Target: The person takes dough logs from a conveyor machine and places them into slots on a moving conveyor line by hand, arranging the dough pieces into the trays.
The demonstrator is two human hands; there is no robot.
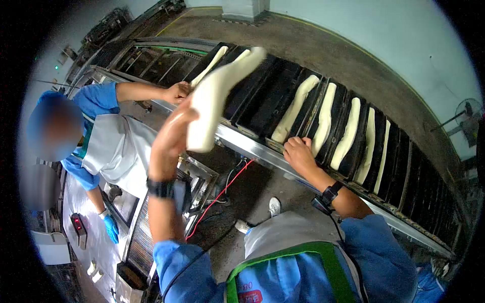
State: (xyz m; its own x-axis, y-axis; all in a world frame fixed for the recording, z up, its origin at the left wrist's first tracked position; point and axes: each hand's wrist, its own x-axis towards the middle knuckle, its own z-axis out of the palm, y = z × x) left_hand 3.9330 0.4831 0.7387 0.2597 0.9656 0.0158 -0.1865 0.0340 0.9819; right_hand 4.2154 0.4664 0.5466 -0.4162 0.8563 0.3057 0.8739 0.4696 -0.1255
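My left hand (174, 126) is raised over the conveyor and closed around a long pale dough strip (212, 96), which stretches up and to the right, slightly blurred. My right hand (301, 154) rests at the near edge of the black baking pans (262, 101), its fingers curled over the rim. Beside it lie two dough strips, one on the left (295, 108) and one on the right (325, 118), each in its own long slot. Further right, several more dough strips (347, 134) lie lengthwise in the pans.
A co-worker (111, 146) in blue stands on the left, one hand (177, 93) at the pans' edge, the other gloved (111, 228) above a metal table (93, 252). A metal rail (242, 146) runs along the conveyor. A red cable (222, 192) hangs below it.
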